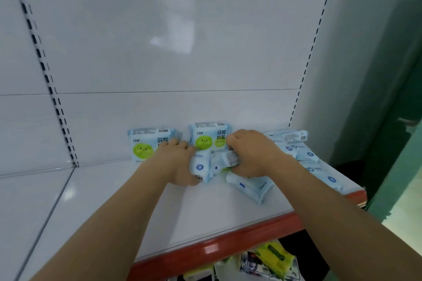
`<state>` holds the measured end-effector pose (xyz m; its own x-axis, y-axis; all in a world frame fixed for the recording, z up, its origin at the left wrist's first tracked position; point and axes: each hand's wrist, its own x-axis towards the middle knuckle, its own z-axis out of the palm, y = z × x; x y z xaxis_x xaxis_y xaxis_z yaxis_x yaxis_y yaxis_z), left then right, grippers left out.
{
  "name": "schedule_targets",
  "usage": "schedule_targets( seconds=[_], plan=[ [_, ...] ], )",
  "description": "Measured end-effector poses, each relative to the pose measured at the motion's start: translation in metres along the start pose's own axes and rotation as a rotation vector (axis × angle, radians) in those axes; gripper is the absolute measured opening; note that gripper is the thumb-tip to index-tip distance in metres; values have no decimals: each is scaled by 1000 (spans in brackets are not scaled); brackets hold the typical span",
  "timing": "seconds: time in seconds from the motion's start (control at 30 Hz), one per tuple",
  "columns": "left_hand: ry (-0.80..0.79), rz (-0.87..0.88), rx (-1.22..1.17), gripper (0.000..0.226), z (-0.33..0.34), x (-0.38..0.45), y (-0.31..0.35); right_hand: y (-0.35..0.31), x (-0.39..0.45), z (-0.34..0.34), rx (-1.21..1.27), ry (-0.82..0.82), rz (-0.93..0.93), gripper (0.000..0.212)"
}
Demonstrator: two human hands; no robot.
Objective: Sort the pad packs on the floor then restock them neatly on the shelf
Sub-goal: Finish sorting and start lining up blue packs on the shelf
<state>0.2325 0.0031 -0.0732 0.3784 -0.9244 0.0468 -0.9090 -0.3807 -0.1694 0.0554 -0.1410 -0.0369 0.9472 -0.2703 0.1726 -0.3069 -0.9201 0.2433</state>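
**Both hands set a bundle of pad packs on the shelf**

The person reaches over the red-edged shelf (pixel 228 244) with both arms. The left hand (pixel 180 162) is curled round the left end of a small bundle of blue packs (pixel 212 165), thumb low and fingers over the top. The right hand (pixel 249 153) grips the other end, fingers bent over a crumpled pack with its barcode showing. Held from both sides, the soft packs are squeezed together, probably so that they do not slip apart as they are placed.

Two green-face packs (pixel 211 137) stand upright against the back panel (pixel 159 41), fronts outward; the bundle sits just in front of the right one, so the hands seem to be starting a second row. One blue pack (pixel 249 186) lies flat and askew just beside the right hand, likely dropped out of the bundle. A row of blue packs (pixel 315 164) lies flat along the right end of the shelf, overlapping.

Below the shelf edge more packs (pixel 271 258), one yellow-green, lie in a heap, so restocking appears only partly done. The blur hides finer finger detail.
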Motion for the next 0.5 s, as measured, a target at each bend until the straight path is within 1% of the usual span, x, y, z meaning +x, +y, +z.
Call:
schedule_targets(
  seconds=[0.13,0.23,0.3,0.37,0.43,0.5],
  plan=[
    [-110,-36,54,87,-15,-23,-17,-16,9,0,34,76,-46,40],
    [-199,-87,-9,88,-21,-42,-32,-37,18,11,127,79,-60,44],
    [-251,-130,-131,87,-18,-52,-38,-52,21,21,157,8,-71,47],
    [-240,-136,-228,82,-12,-61,-42,-66,21,18,185,-84,-64,52],
    [-209,-113,-264,82,-9,-71,-45,-73,23,5,226,-205,-20,57],
    [-176,-83,-247,89,-6,-79,-48,-77,24,-4,260,-295,20,58]
  ],
)
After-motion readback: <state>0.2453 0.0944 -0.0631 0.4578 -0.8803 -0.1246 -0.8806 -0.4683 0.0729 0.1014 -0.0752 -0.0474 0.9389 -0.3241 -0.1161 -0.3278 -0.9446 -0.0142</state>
